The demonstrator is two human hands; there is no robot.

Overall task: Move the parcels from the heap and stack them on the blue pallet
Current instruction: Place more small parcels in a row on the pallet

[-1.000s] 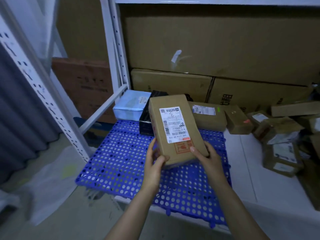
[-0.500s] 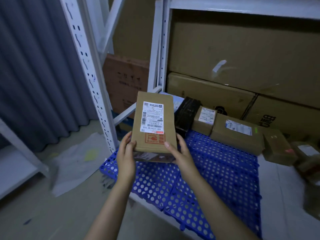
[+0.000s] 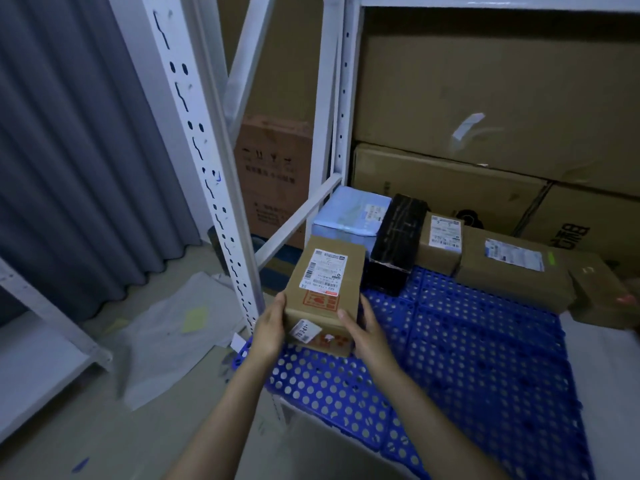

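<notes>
A brown cardboard parcel [image 3: 325, 292] with a white shipping label sits low at the left front corner of the blue perforated pallet [image 3: 467, 348]. My left hand [image 3: 270, 327] grips its left side and my right hand [image 3: 367, 330] grips its right side. Along the pallet's far edge stand a light blue parcel [image 3: 349, 216], a black wrapped parcel [image 3: 398, 237], a small brown box [image 3: 441, 242] and a long brown box [image 3: 512, 268]. I cannot tell whether the held parcel touches the pallet.
A white perforated rack post [image 3: 207, 161] rises just left of the parcel, with a diagonal brace [image 3: 298, 223] behind it. Large cartons [image 3: 485, 98] fill the shelf at the back. Another brown box [image 3: 602, 296] lies right of the pallet. Plastic sheets [image 3: 166, 327] cover the floor at left.
Both hands have carried the parcel left and down, from above the pallet's middle to its left front corner. The view has swung left.
</notes>
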